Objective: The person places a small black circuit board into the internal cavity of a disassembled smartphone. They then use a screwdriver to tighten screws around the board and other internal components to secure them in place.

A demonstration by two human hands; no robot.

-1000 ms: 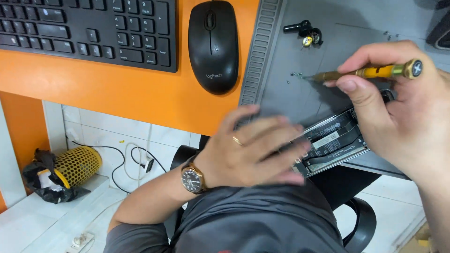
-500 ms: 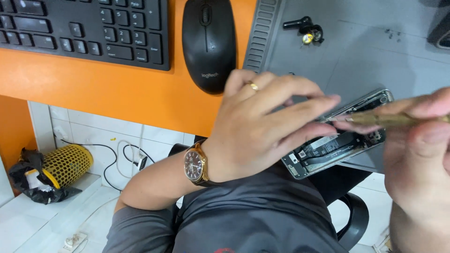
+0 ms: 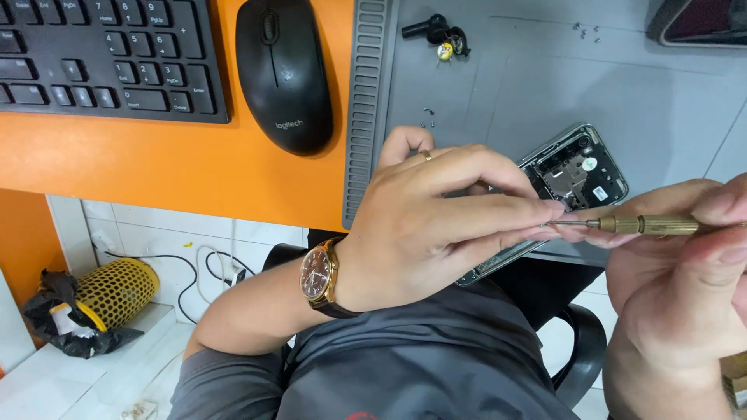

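Head view looks down on the left hand (image 3: pixel 420 233), its fingers (image 3: pixel 537 211) pinched together at the tip of a slim brass-handled precision screwdriver (image 3: pixel 646 225), which the right hand (image 3: pixel 685 288) grips with fingers closed around the handle. Just behind the fingertips lies an opened black smartphone with exposed internals (image 3: pixel 576 175), on a grey work mat (image 3: pixel 560 85) on the orange counter (image 3: pixel 179 167). Whatever tiny part sits at the tip, likely a screw, could slip and drop off the counter's edge below the fingers.
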